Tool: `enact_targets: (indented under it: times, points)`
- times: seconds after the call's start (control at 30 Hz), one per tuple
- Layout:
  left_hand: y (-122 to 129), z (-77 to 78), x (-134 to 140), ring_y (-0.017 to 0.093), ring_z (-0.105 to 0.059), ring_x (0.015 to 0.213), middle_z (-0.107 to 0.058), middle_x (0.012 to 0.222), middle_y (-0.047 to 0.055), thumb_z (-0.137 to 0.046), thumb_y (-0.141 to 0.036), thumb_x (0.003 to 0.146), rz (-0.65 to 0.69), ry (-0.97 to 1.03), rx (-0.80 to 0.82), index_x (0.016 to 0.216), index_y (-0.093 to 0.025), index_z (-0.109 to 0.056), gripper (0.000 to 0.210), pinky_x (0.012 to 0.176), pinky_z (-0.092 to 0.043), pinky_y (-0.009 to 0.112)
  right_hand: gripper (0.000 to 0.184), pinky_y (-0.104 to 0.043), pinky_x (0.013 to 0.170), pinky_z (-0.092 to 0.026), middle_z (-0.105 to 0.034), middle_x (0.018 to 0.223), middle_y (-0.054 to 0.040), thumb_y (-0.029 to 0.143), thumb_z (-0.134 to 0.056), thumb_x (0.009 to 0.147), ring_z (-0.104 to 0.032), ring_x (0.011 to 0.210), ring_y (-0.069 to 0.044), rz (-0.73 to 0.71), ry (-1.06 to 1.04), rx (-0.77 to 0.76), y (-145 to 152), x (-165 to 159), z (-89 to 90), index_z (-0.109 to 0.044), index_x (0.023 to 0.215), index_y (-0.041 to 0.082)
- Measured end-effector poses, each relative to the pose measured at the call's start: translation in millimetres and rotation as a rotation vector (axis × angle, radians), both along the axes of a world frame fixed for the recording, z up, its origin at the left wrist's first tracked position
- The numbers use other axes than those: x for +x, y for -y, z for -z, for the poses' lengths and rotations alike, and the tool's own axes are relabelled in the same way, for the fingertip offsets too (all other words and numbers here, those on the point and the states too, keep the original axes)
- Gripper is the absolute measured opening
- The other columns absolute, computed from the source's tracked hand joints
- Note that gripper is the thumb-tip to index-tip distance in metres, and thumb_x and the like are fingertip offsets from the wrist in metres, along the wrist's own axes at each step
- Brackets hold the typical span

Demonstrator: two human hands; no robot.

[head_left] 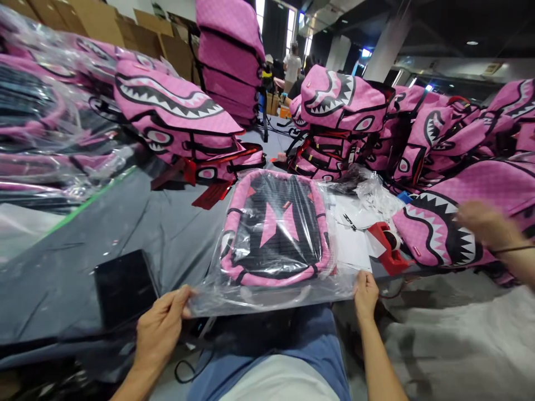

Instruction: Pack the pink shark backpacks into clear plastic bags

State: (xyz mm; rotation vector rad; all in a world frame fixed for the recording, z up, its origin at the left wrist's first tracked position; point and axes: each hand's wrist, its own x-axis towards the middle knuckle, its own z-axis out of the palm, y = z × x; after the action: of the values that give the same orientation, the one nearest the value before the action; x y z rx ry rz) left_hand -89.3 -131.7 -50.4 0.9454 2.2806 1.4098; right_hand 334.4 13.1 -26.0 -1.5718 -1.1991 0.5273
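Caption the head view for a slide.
Left hand and right hand hold the near edge of a clear plastic bag around a pink-and-black backpack on a grey table.

over there a backpack [280, 248] lies in a plastic bag [259, 298] at the near edge of the table [179, 245], with the person's left hand [163, 326] and right hand [366, 292] at the bag's near corners. left of it lies a tablet [125, 287]; just right, papers [353, 250], then a tape dispenser [388, 259]. behind it rises a backpack stack [229, 67], with cardboard boxes [144, 42] farther back, to the left.
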Motion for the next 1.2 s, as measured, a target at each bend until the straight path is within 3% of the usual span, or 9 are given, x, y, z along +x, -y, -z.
enact_targets:
  times: [0.1,0.17,0.3,0.37,0.53,0.7,0.83,1.03,1.2]
  points:
    - [-6.4,-10.6,13.2,0.034,-0.067,0.093,-0.074,0.085,0.013,-0.041,-0.070,0.093,-0.057,-0.453,0.118,0.094,-0.018,-0.075,0.062,0.092,-0.049,0.051,0.071,-0.026,0.050,-0.031,-0.038,0.048,0.0077,0.091,-0.043,0.078,-0.036,0.046,-0.013,-0.019,0.035,-0.018,-0.7,-0.1,-0.9,-0.055,0.072,0.021]
    - [-10.7,-25.1,33.2,0.034,-0.064,0.109,-0.074,0.108,0.017,-0.044,-0.052,0.100,-0.007,-0.742,0.220,0.114,-0.017,-0.070,0.045,0.101,-0.042,0.053,0.070,-0.026,0.054,-0.034,-0.042,0.053,0.0061,0.089,-0.042,0.081,-0.040,0.051,-0.013,-0.046,0.073,0.014,0.4,0.8,-2.5,-0.056,0.072,0.021]
    - [-26.8,-54.3,83.0,0.030,-0.061,0.118,-0.074,0.116,0.010,-0.056,-0.050,0.098,0.482,-0.958,0.383,0.114,-0.023,-0.064,0.032,0.113,-0.029,0.050,0.070,-0.026,0.057,-0.036,-0.045,0.056,0.0041,0.087,-0.041,0.083,-0.043,0.056,-0.014,-0.053,0.093,0.049,2.0,0.4,-4.8,-0.056,0.071,0.020]
    - [-35.9,-61.2,97.7,0.030,-0.059,0.119,-0.073,0.115,0.008,-0.063,-0.056,0.092,0.624,-0.926,0.367,0.108,-0.023,-0.062,0.037,0.112,-0.029,0.049,0.069,-0.026,0.055,-0.034,-0.042,0.053,0.0050,0.087,-0.040,0.084,-0.040,0.053,-0.014,-0.040,0.084,0.040,2.0,-0.1,-3.8,-0.055,0.071,0.021]
    - [-45.5,-59.4,94.2,0.032,-0.055,0.119,-0.068,0.118,0.009,-0.075,-0.053,0.084,0.744,-0.816,0.236,0.101,-0.024,-0.058,0.038,0.100,-0.037,0.046,0.067,-0.027,0.057,-0.034,-0.043,0.054,0.0048,0.084,-0.039,0.085,-0.040,0.054,-0.015,-0.040,0.061,0.030,0.6,1.5,2.2,-0.057,0.072,0.021]
    - [-39.8,-55.8,88.7,0.029,-0.058,0.110,-0.069,0.107,0.006,-0.070,-0.030,0.090,0.698,-0.896,0.236,0.091,-0.023,-0.058,0.014,0.095,-0.037,0.042,0.062,-0.026,0.057,-0.036,-0.044,0.055,0.0050,0.080,-0.040,0.088,-0.044,0.056,-0.015,-0.041,0.063,0.068,-0.1,2.6,3.2,-0.055,0.073,0.021]
    - [-33.2,-55.5,90.4,0.027,-0.057,0.109,-0.071,0.105,0.005,-0.061,-0.026,0.097,0.672,-0.931,0.296,0.095,-0.024,-0.062,0.002,0.096,-0.035,0.042,0.060,-0.026,0.053,-0.036,-0.041,0.049,0.0071,0.079,-0.042,0.087,-0.042,0.050,-0.014,-0.044,0.020,0.064,2.3,-0.9,-0.9,-0.054,0.073,0.022]
    - [-44.3,-66.7,76.8,0.023,-0.059,0.104,-0.072,0.099,0.001,-0.048,-0.039,0.103,0.819,-0.650,0.247,0.091,-0.028,-0.066,0.024,0.095,-0.031,0.042,0.058,-0.026,0.045,-0.031,-0.036,0.041,0.0096,0.079,-0.043,0.088,-0.036,0.038,-0.013,-0.082,-0.027,0.053,3.2,-2.9,-12.0,-0.053,0.073,0.023]
    - [-82.5,-72.9,62.4,0.022,-0.059,0.090,-0.070,0.090,0.001,-0.049,-0.047,0.095,0.988,-0.312,-0.076,0.074,-0.024,-0.065,0.035,0.087,-0.038,0.038,0.061,-0.025,0.043,-0.029,-0.034,0.038,0.0098,0.084,-0.049,0.080,-0.036,0.037,-0.012,-0.111,-0.051,-0.047,-18.9,-5.1,-8.3,-0.053,0.069,0.024]
